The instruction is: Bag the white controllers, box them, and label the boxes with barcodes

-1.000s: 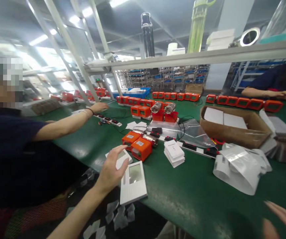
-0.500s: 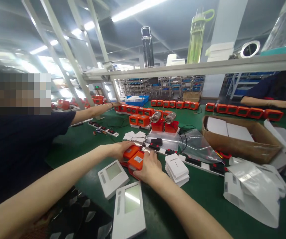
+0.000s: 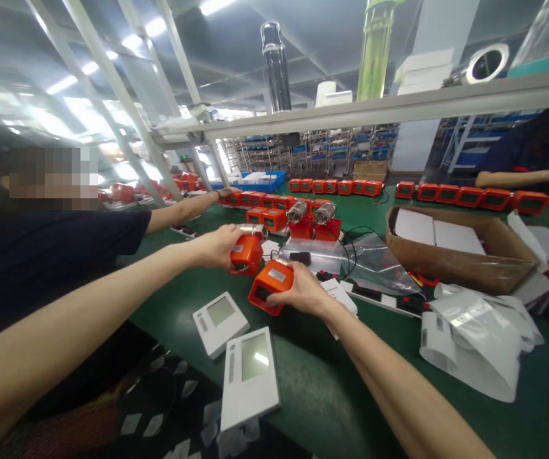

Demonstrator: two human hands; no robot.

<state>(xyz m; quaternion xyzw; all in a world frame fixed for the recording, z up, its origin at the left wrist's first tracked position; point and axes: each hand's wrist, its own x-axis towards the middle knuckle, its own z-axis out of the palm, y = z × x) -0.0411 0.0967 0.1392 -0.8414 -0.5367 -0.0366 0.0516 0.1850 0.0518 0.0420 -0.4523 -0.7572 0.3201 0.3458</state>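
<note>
My left hand (image 3: 221, 247) is closed around an orange boxy device (image 3: 247, 256) with a metal fitting at its top, held above the table. In my right hand (image 3: 303, 292) is a second orange boxy device (image 3: 274, 278), with a pale label on top and a dark window facing me. Its thumb presses near the window. The two devices are close together but apart. Below them lie a white panel with a grey screen (image 3: 220, 322) and a larger white panel (image 3: 250, 382). My right wrist partly hides a stack of white cards (image 3: 338, 294).
Rows of similar orange devices (image 3: 334, 187) line the green table (image 3: 322, 376). A cardboard box (image 3: 465, 274) and clear plastic sheets (image 3: 475, 338) are at the right. A co-worker's arm (image 3: 183, 210) reaches in from the left. A shelf (image 3: 351, 113) with bottles crosses above.
Both hands have lifted their orange devices off the table and moved them slightly apart. The left one has gone farther away from me. The camera view has tilted downward a little.
</note>
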